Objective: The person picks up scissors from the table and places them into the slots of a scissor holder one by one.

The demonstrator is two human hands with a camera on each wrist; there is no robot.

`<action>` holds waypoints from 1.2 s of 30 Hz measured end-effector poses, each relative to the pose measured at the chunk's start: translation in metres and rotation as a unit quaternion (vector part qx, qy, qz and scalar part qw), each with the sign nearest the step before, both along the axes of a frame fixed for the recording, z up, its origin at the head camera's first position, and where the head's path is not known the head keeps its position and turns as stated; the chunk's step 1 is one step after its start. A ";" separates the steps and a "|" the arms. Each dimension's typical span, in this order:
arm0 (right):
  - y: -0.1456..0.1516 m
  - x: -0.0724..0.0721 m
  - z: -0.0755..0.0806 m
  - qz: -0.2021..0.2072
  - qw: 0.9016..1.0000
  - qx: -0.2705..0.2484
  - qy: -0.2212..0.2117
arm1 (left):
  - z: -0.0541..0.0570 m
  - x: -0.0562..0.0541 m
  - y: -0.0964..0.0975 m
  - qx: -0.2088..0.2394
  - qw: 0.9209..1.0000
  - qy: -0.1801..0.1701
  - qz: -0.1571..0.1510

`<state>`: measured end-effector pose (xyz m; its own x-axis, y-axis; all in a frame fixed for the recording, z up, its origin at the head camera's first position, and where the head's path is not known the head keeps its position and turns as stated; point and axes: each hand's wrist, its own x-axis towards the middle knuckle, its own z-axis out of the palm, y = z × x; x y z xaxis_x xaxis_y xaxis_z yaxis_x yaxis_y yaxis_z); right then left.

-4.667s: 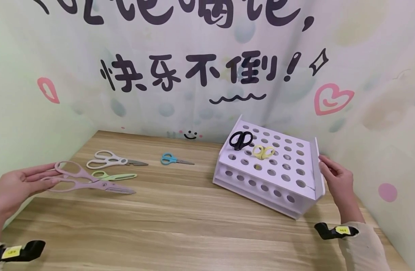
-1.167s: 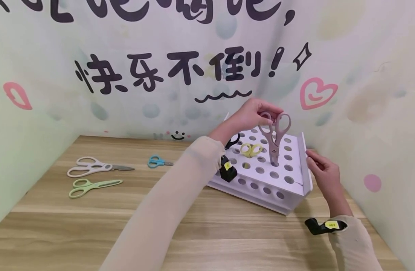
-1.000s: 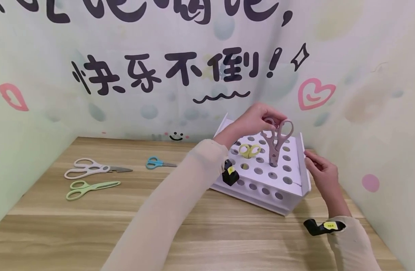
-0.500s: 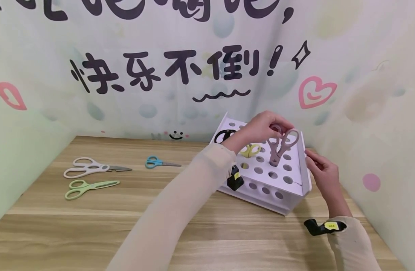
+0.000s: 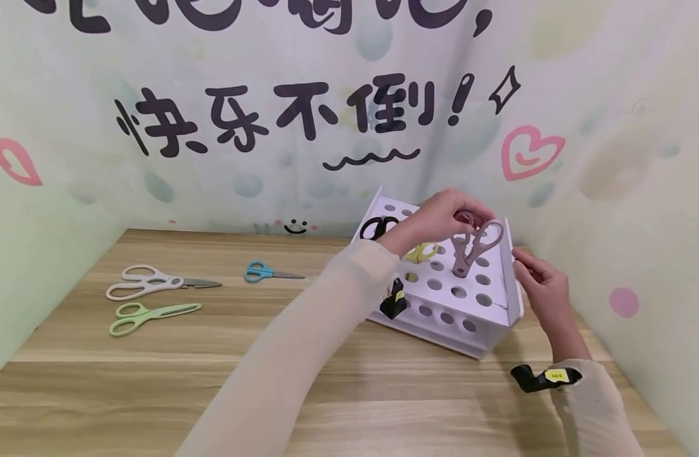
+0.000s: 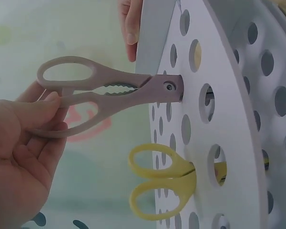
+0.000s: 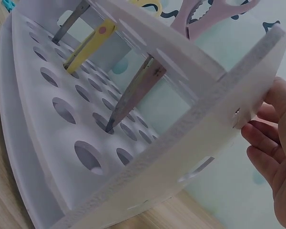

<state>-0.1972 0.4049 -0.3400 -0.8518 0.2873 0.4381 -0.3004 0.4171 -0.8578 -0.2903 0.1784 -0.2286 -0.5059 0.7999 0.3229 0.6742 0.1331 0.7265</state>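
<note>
My left hand point(image 5: 443, 216) pinches one finger loop of the mauve scissors point(image 6: 133, 93) over the white holed rack point(image 5: 493, 329). Their blades pass through a hole in its top board; in the right wrist view the blade tip point(image 7: 112, 125) reaches a hole in the lower board. At the rack's right side panel point(image 5: 512, 273) is my right hand point(image 5: 549, 289), holding the panel with curled fingers and thumb. Yellow scissors point(image 6: 174, 181) stand handle-up in the top board beside the mauve pair. Black-handled scissors point(image 5: 379, 228) sit near its left side, partly behind my left wrist.
On the wooden table point(image 5: 127, 393) at the left lie white-handled scissors point(image 5: 138, 284), green scissors point(image 5: 155, 313) and small blue scissors point(image 5: 259, 272). A printed cloth point(image 5: 241, 184) hangs close behind the rack, and a pale wall point(image 5: 658, 254) borders the right side.
My left hand has carried the mauve scissors from the table's left side to the rack and lowered them into a hole, tilting them slightly right. My right hand has stayed at the panel.
</note>
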 end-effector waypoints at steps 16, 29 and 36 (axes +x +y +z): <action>-0.022 0.003 0.006 0.015 1.000 -0.006 -0.003 | 0.004 0.002 -0.011 0.027 0.996 -0.083 0.010; -0.005 -0.001 -0.001 -0.034 0.998 0.043 -0.031 | 0.024 0.000 -0.059 0.137 0.986 -0.089 0.040; -0.007 0.004 0.003 -0.032 0.999 0.025 -0.029 | 0.017 -0.005 -0.115 0.140 0.983 -0.090 0.075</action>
<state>-0.1931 0.3982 -0.3375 -0.8569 0.3213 0.4031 -0.2210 0.4775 -0.8504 -0.2955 0.0631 -0.2120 -0.6805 0.6043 0.4144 0.5196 -0.0008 0.8544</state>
